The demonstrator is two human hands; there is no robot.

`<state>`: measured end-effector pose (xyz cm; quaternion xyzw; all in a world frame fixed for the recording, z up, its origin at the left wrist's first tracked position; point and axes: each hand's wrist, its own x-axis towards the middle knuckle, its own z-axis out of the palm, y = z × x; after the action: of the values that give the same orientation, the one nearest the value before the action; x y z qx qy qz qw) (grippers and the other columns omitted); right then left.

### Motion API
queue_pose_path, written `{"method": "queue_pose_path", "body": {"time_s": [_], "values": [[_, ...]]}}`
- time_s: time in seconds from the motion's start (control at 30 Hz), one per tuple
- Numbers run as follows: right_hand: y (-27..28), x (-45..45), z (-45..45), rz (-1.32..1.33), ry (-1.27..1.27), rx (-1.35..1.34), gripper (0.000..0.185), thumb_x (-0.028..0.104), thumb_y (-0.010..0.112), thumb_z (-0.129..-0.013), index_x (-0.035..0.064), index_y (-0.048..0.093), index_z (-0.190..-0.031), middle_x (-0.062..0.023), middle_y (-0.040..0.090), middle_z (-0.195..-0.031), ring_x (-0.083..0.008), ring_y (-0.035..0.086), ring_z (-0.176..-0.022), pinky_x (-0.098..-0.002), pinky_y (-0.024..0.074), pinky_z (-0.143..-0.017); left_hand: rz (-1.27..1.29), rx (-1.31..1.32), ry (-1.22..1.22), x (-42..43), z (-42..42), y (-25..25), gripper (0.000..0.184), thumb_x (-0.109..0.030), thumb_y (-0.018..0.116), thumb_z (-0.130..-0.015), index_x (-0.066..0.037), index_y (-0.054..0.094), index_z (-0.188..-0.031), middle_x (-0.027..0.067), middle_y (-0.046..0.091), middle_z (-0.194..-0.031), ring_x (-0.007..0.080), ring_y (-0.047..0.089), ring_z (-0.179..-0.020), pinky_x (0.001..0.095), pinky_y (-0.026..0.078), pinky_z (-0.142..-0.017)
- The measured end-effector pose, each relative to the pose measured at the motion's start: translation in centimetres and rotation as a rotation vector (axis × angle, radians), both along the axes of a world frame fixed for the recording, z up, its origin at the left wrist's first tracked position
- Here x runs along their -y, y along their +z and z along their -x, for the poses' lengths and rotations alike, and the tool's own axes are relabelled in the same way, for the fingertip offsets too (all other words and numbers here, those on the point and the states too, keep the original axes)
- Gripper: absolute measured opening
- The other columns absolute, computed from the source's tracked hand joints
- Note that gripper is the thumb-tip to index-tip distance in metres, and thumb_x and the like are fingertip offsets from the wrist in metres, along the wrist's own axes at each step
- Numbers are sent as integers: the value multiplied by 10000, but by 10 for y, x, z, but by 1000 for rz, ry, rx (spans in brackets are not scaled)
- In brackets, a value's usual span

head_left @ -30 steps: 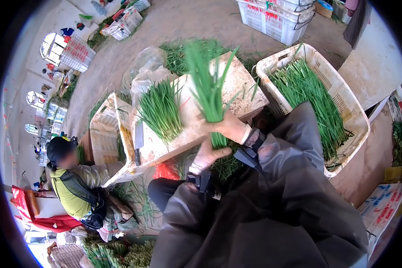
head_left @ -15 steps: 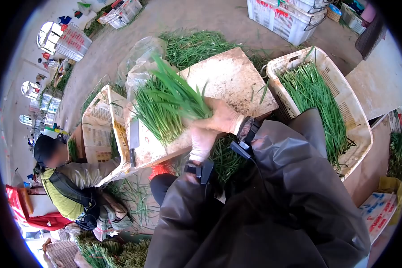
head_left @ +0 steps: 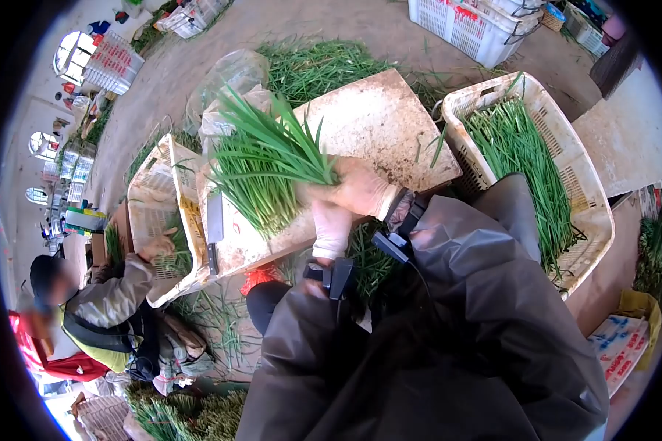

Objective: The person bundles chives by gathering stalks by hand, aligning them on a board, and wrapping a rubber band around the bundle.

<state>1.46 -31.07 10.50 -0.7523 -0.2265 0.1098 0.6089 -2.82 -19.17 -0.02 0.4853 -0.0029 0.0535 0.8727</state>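
Chives (head_left: 298, 143) slant in a bunch over a chive pile (head_left: 263, 209) on the surface (head_left: 368, 117), their ends clasped in the right hand (head_left: 358, 185). Beneath it, the left hand's (head_left: 331, 217) grip is hidden. A cleaver (head_left: 215, 219) lies beside the pile.

Shiny grey sleeves (head_left: 460, 242), black wristbands (head_left: 417, 212)

Off the low table's (head_left: 375, 110) far edge we see a dull brown floor (head_left: 294, 20) running back across the room. Well beyond the table's left edge stands a whitish wall (head_left: 34, 106), where we count three arched windows (head_left: 73, 56), all glaring bright. Past the table's right corner we see a pale flat panel (head_left: 625, 147).
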Motion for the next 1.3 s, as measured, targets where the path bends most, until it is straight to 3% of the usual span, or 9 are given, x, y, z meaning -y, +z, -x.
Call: {"method": "queue_pose_path", "body": {"time_s": [0.07, 0.23, 0.5, 0.63, 0.73, 0.83, 1.07, 1.2, 1.3], "values": [[7, -1, 1, -79, 38, -99, 440, 223, 798, -892, 36, 672, -1270, -157, 756, -1088, -268, 723, -1009, -369, 561, -930, 183, 25, -58, -1, 4, 12, 421, -43, 493, -1061, -4, 440, -1476, 138, 541, -1430, 258, 550, -1311, 366, 467, -1129], [35, 4, 6, -127, 146, -187, 488, 199, 823, -886, -11, 642, -1288, -141, 756, -1089, -202, 709, -1002, -349, 578, -905, -418, -63, 53, -7, 15, 28, 443, -70, 588, -1019, 0, 486, -1445, 152, 597, -1362, 257, 628, -1202, 368, 553, -1016], [54, 30, 17, 7, 228, -91, 589, 265, 750, -954, 15, 539, -1445, -156, 718, -1215, -225, 677, -1130, -370, 550, -975, 230, -265, -222, -12, 48, 59, 530, -109, 658, -882, -18, 540, -1391, 132, 666, -1184, 303, 676, -1007, 452, 573, -887], [58, 66, 35, 371, 125, 286, 505, 308, 734, -969, 29, 608, -1370, -161, 721, -1200, -258, 691, -1120, -373, 551, -968, 339, -333, -131, -13, 62, 85, 490, -106, 676, -884, -38, 550, -1352, 109, 688, -1004, 302, 675, -933, 457, 563, -879], [37, 86, 59, 245, 14, 68, 363, 304, 750, -959, 37, 684, -1196, -109, 731, -1077, -208, 693, -1025, -351, 555, -920, 449, -261, -143, -18, 63, 83, 486, -87, 700, -878, -39, 550, -1338, 100, 681, -982, 305, 669, -927, 488, 548, -901], [26, 86, 83, 121, 128, -115, 419, 352, 828, -902, 31, 656, -1109, -74, 690, -955, -145, 654, -939, -321, 543, -889, 414, -264, -92, -22, 64, 87, 508, -80, 719, -873, -50, 544, -1349, 97, 677, -1005, 306, 659, -948, 515, 536, -915], [-4, 76, 82, 265, 91, 91, 407, 308, 724, -980, 36, 690, -1281, -161, 758, -1114, -277, 722, -1039, -365, 548, -933, 420, -223, -139, -17, 60, 93, 622, -112, 674, -870, -48, 481, -1457, 171, 650, -1268, 386, 626, -1190, 558, 503, -1049], [-10, 79, 74, 167, 127, -17, 267, 282, 680, -967, 42, 740, -1067, -188, 742, -993, -361, 716, -947, -420, 556, -845, 456, -195, -189, -11, 58, 99, 685, -137, 646, -860, -41, 446, -1509, 218, 586, -1397, 406, 587, -1267, 551, 491, -1070], [-9, 81, 68, 266, 9, 127, 262, 288, 680, -953, 50, 754, -1032, -179, 748, -957, -366, 722, -905, -421, 562, -823, 397, -253, -137, -8, 53, 95, 640, -133, 624, -876, -44, 481, -1494, 201, 630, -1329, 361, 638, -1114, 527, 530, -1005]]}}
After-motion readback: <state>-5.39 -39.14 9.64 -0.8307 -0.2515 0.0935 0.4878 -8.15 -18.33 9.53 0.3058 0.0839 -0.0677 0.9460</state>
